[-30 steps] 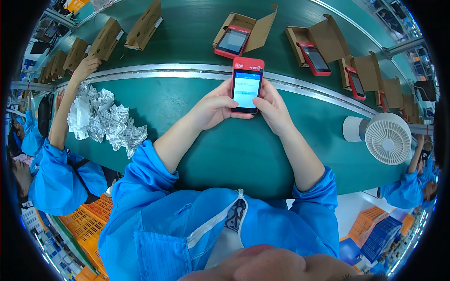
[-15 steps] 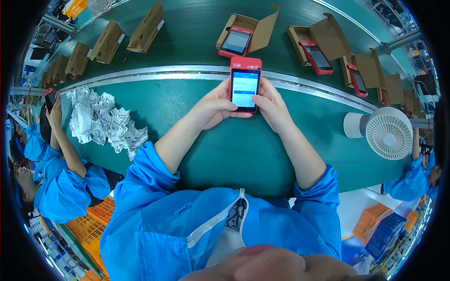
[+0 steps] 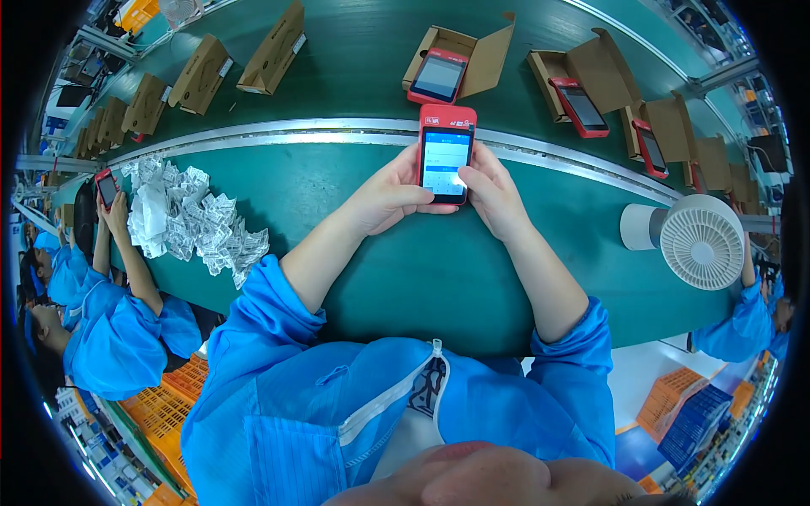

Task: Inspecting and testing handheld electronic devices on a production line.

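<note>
Both my hands hold a red handheld terminal [image 3: 447,164] upright over the green table, its lit blue-and-white touchscreen facing me. My left hand [image 3: 390,192] wraps the left side, with the thumb across the lower edge of the screen. On the other side, my right hand [image 3: 496,192] grips the casing and its thumb lies on the right part of the screen. Just beyond the held terminal, a second red terminal [image 3: 440,74] with a grey screen rests in an open cardboard box [image 3: 481,67] on the belt.
A green conveyor belt [image 3: 363,59] behind a metal rail [image 3: 337,131] carries several cardboard boxes, some open with red terminals. Crumpled printed paper [image 3: 190,215] lies left; a white fan [image 3: 700,244] stands right. A co-worker [image 3: 118,329] at left holds a red terminal [image 3: 107,187].
The boxes and terminals on the belt have shifted slightly right. My held terminal has moved a little right too. The co-worker at left has lowered their terminal and brought both hands to it.
</note>
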Tool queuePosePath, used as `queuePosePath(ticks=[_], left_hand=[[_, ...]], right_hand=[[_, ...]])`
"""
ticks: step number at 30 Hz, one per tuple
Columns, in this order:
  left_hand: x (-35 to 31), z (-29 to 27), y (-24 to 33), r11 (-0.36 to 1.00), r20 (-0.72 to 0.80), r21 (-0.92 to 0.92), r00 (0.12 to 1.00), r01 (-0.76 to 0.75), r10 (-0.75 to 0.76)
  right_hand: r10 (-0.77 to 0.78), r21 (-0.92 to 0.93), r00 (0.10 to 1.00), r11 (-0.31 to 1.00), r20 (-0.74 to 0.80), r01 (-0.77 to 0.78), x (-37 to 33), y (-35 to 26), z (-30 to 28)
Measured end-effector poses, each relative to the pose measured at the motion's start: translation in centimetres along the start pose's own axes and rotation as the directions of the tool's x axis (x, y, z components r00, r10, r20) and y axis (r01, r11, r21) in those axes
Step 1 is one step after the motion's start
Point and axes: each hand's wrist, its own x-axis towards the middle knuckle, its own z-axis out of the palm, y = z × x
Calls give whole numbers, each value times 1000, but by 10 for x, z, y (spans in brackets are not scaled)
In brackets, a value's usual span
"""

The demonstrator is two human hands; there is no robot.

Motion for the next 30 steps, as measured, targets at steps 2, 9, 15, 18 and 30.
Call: queuePosePath(ticks=[2, 9, 15, 18, 30], left_hand=[[0, 0, 1, 1000, -1, 4, 1000, 4, -4], [0, -5, -1, 1000, 12, 6, 1000, 13, -13], [3, -4, 0, 1000, -14, -4, 1000, 21, -21], [3, -7, -1, 1000, 3, -7, 1000, 16, -16], [6, -12, -2, 1000, -12, -12, 1000, 15, -15]], right_hand=[[2, 20, 1000, 1000, -13, -2, 2, 3, -2], [4, -31, 998, 999, -60, -6, 4, 5, 1], [49, 38, 997, 998, -63, -47, 5, 6, -2], [49, 49, 997, 998, -56, -46, 7, 7, -1], [64, -7, 995, 998, -74, -65, 11, 13, -6]])
